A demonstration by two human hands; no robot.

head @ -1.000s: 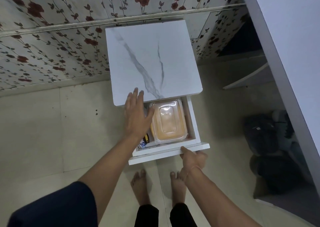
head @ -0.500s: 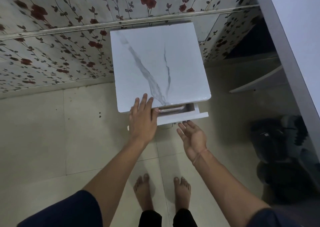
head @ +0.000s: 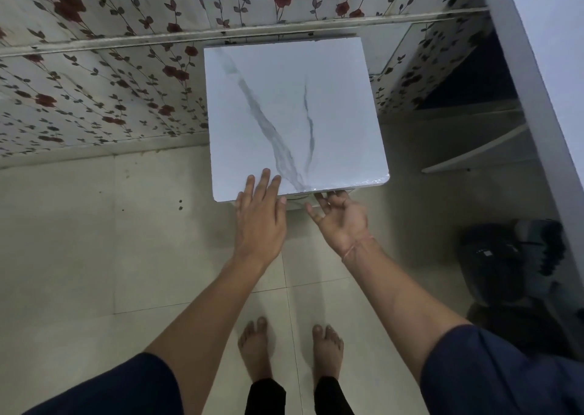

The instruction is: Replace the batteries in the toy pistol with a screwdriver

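Your toy pistol and screwdriver do not show in this view, so you cannot tell where they lie. What fills the centre of the frame is one small cabinet (head: pixel 290 114) with a square white top, marbled with two grey veins that run from the upper middle down toward the front edge. Just under that front edge, a thin strip of one white drawer (head: pixel 298 200) peeks out, nearly flush with the cabinet.

Your left hand (head: pixel 260 221) lies flat at centre frame, fingers straight and together, with the fingertips resting over the front edge of the marbled top; it holds nothing. Your right hand (head: pixel 343 221), just beside it to the right, is turned palm up with the fingers spread and relaxed, their tips at the drawer strip below the top's edge; it too grips nothing. One thin band (head: pixel 357 247) circles the right wrist.

Two dark blue sleeves sit in the lower corners, and your two bare feet (head: pixel 254 348) stand on pale floor tiles (head: pixel 79 240) at bottom centre. Rose-patterned wallpaper (head: pixel 94 82) covers the upper left. One white desk edge (head: pixel 543 67) runs down the right side, with dark bags (head: pixel 505 263) below it; their number is unclear.
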